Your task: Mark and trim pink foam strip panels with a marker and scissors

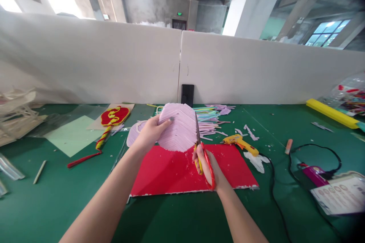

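My left hand (153, 129) grips the left side of a rounded lilac piece (182, 127) with a chevron of ridged strips, its thumb across the front. In my right hand (203, 159) is a pair of scissors (210, 171) with red and yellow handles. Their blades point upward along the right edge of the lilac piece; I cannot tell whether they touch it. Both hands are raised over a red board (168, 178) with a worn white edge. Another lilac piece (133, 133) lies behind my left hand, partly hidden.
Pastel strips (209, 121) lie behind the board. A yellow glue gun (241, 144) with a black cord rests to the right, near lilac scraps (251, 133). A red and yellow fan-shaped craft (114, 115) lies left. A phone (187, 95) leans against the white partition (242, 68).
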`<act>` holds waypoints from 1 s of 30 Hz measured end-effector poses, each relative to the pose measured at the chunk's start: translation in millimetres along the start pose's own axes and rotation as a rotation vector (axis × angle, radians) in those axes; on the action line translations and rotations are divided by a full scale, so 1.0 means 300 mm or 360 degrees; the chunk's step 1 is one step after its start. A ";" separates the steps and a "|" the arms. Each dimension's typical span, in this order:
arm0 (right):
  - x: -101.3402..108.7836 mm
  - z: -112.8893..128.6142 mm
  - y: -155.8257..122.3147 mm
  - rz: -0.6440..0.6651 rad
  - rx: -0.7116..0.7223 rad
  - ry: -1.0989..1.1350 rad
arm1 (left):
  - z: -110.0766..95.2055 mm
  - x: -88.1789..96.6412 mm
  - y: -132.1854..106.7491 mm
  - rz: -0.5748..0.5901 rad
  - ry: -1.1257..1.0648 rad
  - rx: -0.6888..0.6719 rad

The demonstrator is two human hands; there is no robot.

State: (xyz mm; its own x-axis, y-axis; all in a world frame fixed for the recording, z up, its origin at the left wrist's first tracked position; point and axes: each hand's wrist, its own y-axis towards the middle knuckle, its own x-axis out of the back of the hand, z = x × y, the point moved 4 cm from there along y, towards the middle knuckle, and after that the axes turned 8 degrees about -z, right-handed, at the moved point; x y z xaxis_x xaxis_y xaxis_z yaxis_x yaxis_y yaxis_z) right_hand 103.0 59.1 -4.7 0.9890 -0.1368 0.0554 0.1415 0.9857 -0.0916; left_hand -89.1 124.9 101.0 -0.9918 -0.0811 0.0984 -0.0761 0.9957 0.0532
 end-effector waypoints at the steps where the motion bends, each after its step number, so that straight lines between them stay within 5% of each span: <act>1: 0.001 0.000 0.000 -0.0001 0.0011 0.0005 | 0.000 0.000 0.000 0.0001 0.0039 0.0000; 19: -0.012 0.017 -0.026 -0.0080 -0.0161 0.0102 | 0.032 -0.013 0.012 0.0055 0.0057 0.0018; 30: -0.015 0.041 -0.029 -0.0150 -0.0042 -0.0043 | 0.032 -0.019 0.008 0.0051 0.0111 0.0040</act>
State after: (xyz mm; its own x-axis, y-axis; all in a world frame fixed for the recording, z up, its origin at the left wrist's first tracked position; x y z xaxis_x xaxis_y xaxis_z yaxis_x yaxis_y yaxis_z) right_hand 96.7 52.3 8.2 0.9698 -0.2258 0.0917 0.2353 0.9656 -0.1109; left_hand -84.7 128.1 91.1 -0.9843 -0.0513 0.1689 -0.0479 0.9986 0.0242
